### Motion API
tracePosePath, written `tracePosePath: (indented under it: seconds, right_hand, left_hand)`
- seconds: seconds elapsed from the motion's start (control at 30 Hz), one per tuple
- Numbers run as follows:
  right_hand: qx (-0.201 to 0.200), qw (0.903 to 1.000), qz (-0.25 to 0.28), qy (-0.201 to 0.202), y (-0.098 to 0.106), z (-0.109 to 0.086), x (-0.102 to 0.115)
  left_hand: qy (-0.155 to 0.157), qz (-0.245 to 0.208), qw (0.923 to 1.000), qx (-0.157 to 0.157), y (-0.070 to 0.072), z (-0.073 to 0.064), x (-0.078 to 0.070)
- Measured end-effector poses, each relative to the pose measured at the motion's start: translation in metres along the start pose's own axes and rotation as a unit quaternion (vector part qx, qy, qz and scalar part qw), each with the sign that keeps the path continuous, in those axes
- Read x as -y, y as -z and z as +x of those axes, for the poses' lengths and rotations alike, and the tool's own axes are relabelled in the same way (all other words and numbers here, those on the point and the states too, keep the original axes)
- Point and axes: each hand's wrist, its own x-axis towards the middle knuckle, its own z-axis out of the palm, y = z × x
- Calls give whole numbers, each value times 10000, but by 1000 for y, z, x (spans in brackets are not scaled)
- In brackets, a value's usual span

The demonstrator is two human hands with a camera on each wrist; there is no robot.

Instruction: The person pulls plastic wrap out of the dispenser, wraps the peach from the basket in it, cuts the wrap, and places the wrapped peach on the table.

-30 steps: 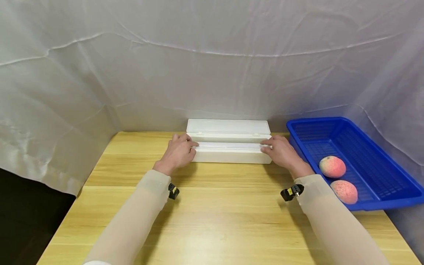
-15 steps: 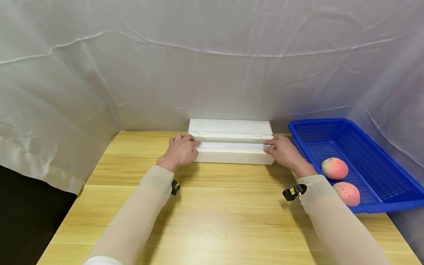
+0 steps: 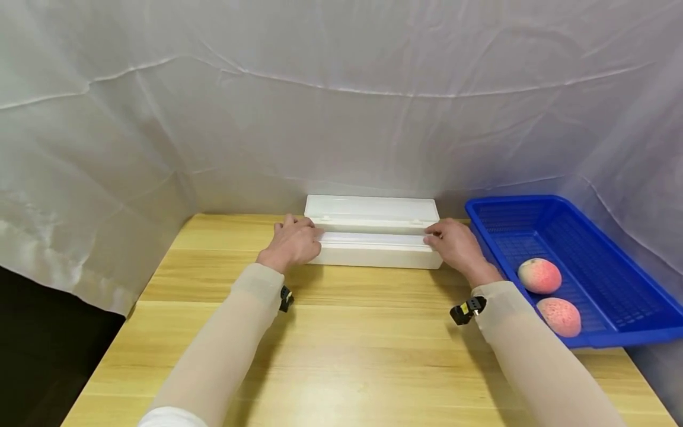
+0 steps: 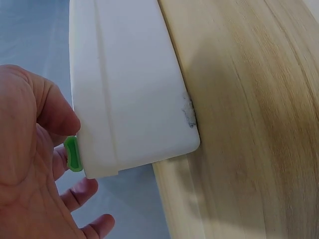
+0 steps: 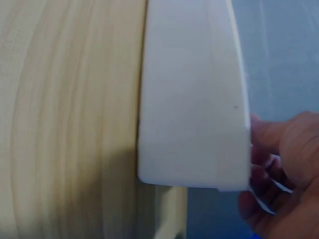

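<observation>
A long white box (image 3: 376, 257) stands at the table's back with its lid (image 3: 371, 207) raised. Along its opening lies a white strip (image 3: 373, 239). My left hand (image 3: 292, 242) grips at the left end of the strip, fingers curled over the box corner. In the left wrist view, a green piece (image 4: 73, 154) pokes out at the box edge, beside the thumb and against the fingers. My right hand (image 3: 456, 246) pinches at the strip's right end with thumb and forefinger. From the right wrist, its curled fingers (image 5: 266, 191) show behind the box, their tips partly hidden.
A blue plastic basket (image 3: 629, 249) stands to the right, close to my right forearm. Two pink peaches, a front peach (image 3: 559, 316) and a back peach (image 3: 540, 276), lie in it. A pale cloth (image 3: 341, 118) hangs behind the wooden table (image 3: 363, 356).
Both hands stay at the two ends of the box, with only slight finger shifts; the left forefinger tip shows less. The head view has moved a little.
</observation>
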Motion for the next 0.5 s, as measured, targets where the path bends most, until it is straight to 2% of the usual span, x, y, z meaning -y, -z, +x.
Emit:
tracePosePath:
  seconds: [0.2, 0.37, 0.5]
  right_hand:
    - [-574, 9977, -76, -348, -8, 7, -1]
    - [-630, 9961, 4, -613, -7, 15, -2]
    - [-584, 9953, 87, -774, -7, 17, -1]
  left_hand:
    - [-3, -163, 9998, 64, 1, 3, 3]
    - [42, -395, 9992, 60, 1, 6, 3]
    - [113, -644, 9976, -205, 0, 10, 4]
